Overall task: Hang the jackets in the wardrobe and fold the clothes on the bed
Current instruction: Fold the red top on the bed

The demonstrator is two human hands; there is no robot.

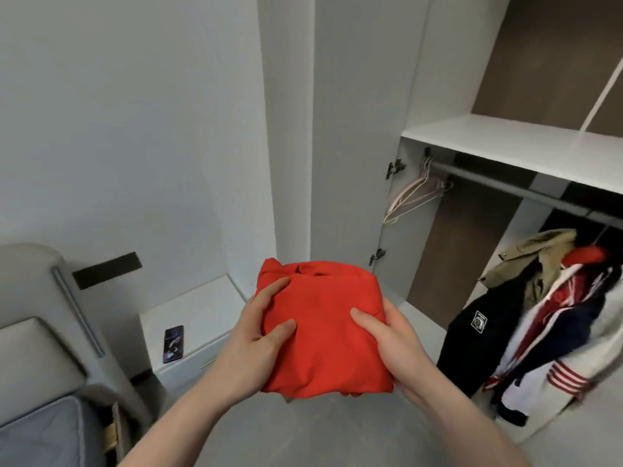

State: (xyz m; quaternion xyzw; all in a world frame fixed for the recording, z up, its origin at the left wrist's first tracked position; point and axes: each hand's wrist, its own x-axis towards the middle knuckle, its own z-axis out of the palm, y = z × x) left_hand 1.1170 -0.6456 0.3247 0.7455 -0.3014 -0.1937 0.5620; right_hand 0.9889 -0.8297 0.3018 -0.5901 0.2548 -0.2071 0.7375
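Standing before the open wardrobe (472,230), the person holds a folded red garment (323,328) in both hands at mid-frame, lifted clear of every surface. Left hand (259,328): fingers curled over the garment's left edge, thumb pressed on its top face, gripping it. Right hand (387,335): thumb laid across the top, remaining fingers wrapped beneath the right edge, likewise gripping it. The bundle is compact, with a small fold of cloth hanging below its lower edge.

Wardrobe interior, right of the garment: a hanging rail (505,183) runs under a white shelf (522,143). Empty pale hangers (414,193) hang at the rail's left end. Further right, jackets (539,315) hang together: an olive one, a black one with a white patch, and a white, navy and red striped one. Their edges are blurred.

Left of the garment: a white bedside table (199,311) against the wall, with a dark phone (173,343) lying near its front edge. A grey padded headboard (37,332) occupies the lower left corner.
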